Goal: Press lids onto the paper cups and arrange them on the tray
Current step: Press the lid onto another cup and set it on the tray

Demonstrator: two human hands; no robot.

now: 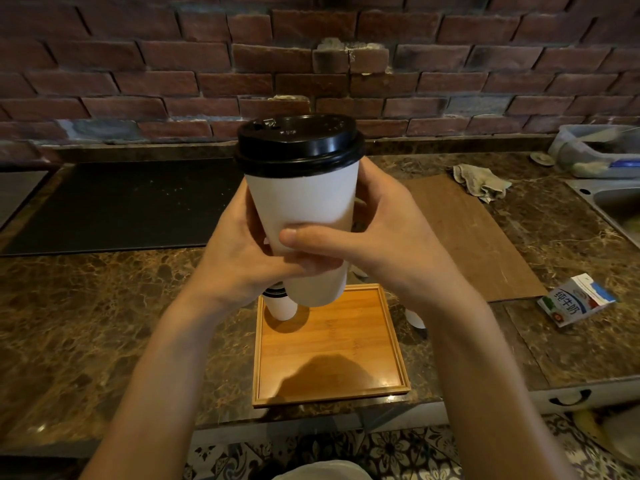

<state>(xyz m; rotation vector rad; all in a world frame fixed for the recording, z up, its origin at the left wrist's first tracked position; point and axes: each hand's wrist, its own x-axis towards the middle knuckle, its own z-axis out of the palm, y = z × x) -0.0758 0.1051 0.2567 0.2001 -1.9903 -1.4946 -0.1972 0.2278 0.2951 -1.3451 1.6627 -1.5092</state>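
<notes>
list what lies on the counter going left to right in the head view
black mat → wooden tray → wooden board → milk carton; the held paper cup overlaps mat and tray, so left out

Kitchen, marble counter (104, 306), sink (613, 199), brick wall (173, 64)

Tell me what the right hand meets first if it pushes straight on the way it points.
The lidded cup that the right hand holds; past it, probably the left hand.
</notes>
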